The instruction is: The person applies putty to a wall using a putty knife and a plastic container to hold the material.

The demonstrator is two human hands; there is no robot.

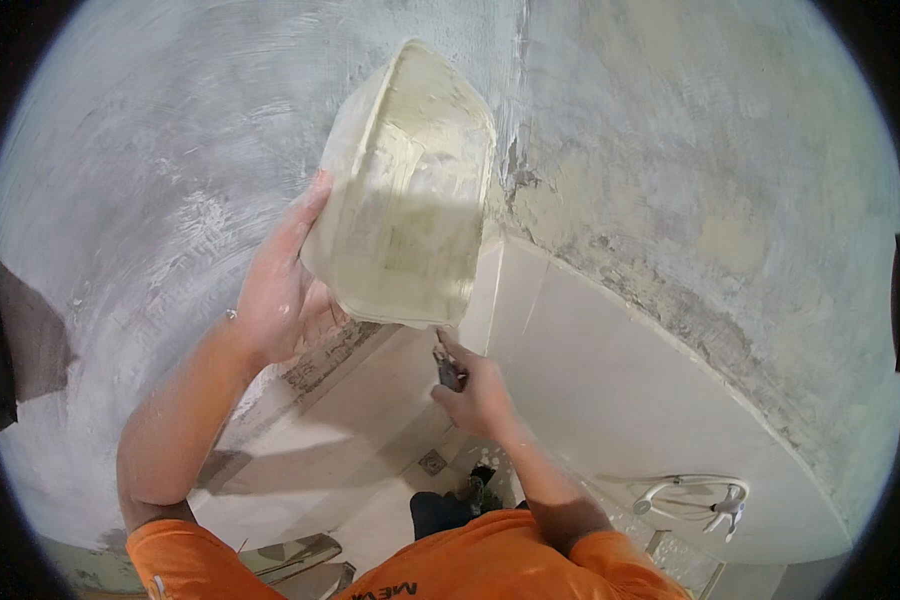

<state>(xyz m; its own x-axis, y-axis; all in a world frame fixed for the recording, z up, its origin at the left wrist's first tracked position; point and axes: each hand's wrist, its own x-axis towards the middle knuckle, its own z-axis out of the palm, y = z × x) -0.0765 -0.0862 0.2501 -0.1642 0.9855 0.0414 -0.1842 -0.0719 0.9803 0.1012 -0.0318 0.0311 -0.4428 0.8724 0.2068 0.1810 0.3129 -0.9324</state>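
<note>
Your left hand (282,300) grips the tub (410,210) before the wall corner (518,110), some fingers hidden behind it; your right hand (482,398), apart, clasps a dark tool (447,372), its tip hard to make out.

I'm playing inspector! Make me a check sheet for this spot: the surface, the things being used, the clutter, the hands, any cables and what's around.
Surface: grey wall, smeared with pale streaks; pale tiles lower down.
Job's things: cream tub, tilted, pale coating inside; tool with a dark handle, its far end unclear.
Clutter: long things at the lower left, too unclear to name.
Hands: left hand holds the tub at its left side; right hand grips the tool, near the tub's lower edge.
Cables: none seen for sure; a white loop at the lower right may be a hose.
Surroundings: small dark square on the floor, perhaps a drain.
</note>
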